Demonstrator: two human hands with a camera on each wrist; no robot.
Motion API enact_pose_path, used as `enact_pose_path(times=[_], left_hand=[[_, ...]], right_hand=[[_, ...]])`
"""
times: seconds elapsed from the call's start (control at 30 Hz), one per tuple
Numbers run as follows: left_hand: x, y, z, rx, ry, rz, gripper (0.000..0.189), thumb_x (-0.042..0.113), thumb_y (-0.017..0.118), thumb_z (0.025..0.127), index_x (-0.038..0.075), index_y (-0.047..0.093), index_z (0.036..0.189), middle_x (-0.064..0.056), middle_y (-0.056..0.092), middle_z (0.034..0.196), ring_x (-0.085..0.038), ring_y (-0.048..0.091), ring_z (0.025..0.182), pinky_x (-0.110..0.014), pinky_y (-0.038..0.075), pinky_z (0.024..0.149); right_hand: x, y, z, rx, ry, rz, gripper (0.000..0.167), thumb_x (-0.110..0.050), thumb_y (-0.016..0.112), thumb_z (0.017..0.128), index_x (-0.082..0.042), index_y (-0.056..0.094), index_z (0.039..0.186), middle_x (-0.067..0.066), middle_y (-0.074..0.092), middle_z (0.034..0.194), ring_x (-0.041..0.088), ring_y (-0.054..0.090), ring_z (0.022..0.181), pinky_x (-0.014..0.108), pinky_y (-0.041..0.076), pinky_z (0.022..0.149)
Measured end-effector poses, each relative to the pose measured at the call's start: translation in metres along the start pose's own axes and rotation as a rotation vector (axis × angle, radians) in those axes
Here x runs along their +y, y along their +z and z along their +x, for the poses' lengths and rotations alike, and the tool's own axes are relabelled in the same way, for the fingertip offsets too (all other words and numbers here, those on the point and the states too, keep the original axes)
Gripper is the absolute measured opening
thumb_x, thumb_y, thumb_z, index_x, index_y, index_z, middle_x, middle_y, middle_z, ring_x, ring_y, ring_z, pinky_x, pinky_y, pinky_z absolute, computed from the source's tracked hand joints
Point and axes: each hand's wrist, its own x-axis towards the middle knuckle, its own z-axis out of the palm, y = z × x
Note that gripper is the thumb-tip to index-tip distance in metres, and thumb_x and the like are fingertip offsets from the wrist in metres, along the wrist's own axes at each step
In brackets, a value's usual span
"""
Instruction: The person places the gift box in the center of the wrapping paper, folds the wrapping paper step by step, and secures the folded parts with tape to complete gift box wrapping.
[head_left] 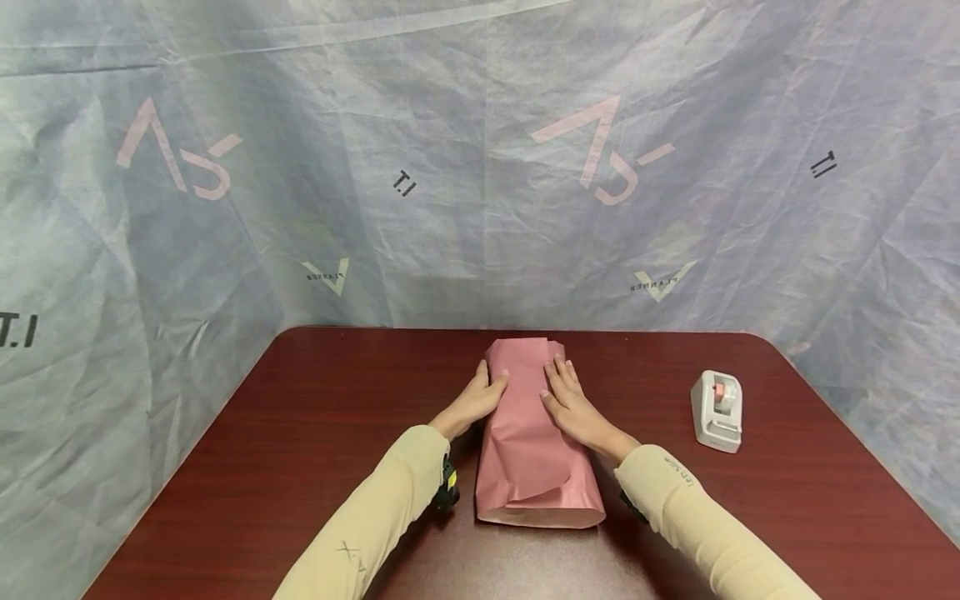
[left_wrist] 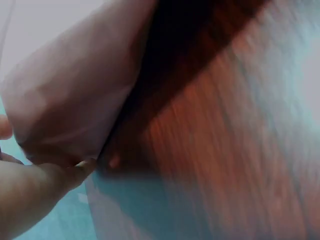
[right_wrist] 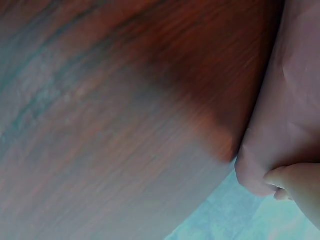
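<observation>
Pink paper bundle [head_left: 523, 433] bears the right hand [head_left: 579, 412], fingers outstretched; the left hand [head_left: 477, 398], uncurled, flanks it, thumb on top.

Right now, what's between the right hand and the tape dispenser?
Just bare table lies between the right hand and the tape dispenser, as the head view shows.

A wrinkled grey-blue cloth [head_left: 465, 92] hangs behind the table [head_left: 360, 375] and along both its sides, printed with pale pink emblems [head_left: 575, 119], black lettering [head_left: 822, 164] and yellowish V shapes [head_left: 343, 273]. The table has a dark red-brown, wood-grained top with rounded far corners, and light lies on its near part as a pale glare [head_left: 517, 562].
</observation>
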Motion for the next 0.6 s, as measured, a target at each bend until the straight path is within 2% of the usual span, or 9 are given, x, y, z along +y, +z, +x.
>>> enact_pose_path(times=[0.1, 0.2, 0.37, 0.6], left_hand=[[0.0, 0.004, 0.003, 0.019, 0.015, -0.051, 0.068, 0.032, 0.037, 0.097, 0.003, 0.001, 0.146, -0.017, 0.008, 0.153, -0.027, 0.01, 0.141, -0.045, 0.014, 0.112], [-0.001, 0.005, 0.005, 0.045, -0.001, -0.096, 0.066, 0.029, 0.038, 0.097, 0.004, 0.004, 0.147, -0.017, 0.013, 0.152, -0.027, 0.013, 0.14, -0.045, 0.016, 0.112], [-0.001, 0.003, 0.011, 0.05, -0.038, -0.132, 0.064, 0.032, 0.036, 0.098, 0.011, 0.002, 0.148, -0.013, 0.009, 0.154, -0.027, 0.008, 0.141, -0.046, 0.013, 0.112], [-0.004, 0.006, 0.014, 0.021, 0.003, -0.14, 0.06, 0.024, 0.032, 0.099, 0.014, -0.001, 0.148, -0.009, 0.003, 0.155, -0.024, 0.005, 0.142, -0.044, 0.011, 0.113]], right_hand=[[0.0, 0.001, 0.001, 0.0, -0.005, -0.006, 0.053, -0.01, 0.04, 0.096, 0.012, 0.019, 0.14, 0.031, 0.006, 0.148, 0.044, -0.004, 0.137, 0.059, 0.006, 0.108], [0.0, 0.001, 0.001, -0.001, -0.011, -0.012, 0.054, -0.01, 0.04, 0.096, 0.013, 0.019, 0.14, 0.031, 0.005, 0.148, 0.045, -0.004, 0.137, 0.059, 0.006, 0.108], [0.0, 0.001, 0.0, 0.001, -0.012, -0.013, 0.054, -0.01, 0.04, 0.095, 0.013, 0.019, 0.139, 0.031, 0.006, 0.148, 0.045, -0.003, 0.137, 0.059, 0.007, 0.108], [0.001, 0.002, 0.0, 0.01, -0.016, -0.014, 0.054, -0.009, 0.039, 0.095, 0.014, 0.018, 0.139, 0.032, 0.007, 0.147, 0.045, -0.004, 0.137, 0.06, 0.007, 0.107]])
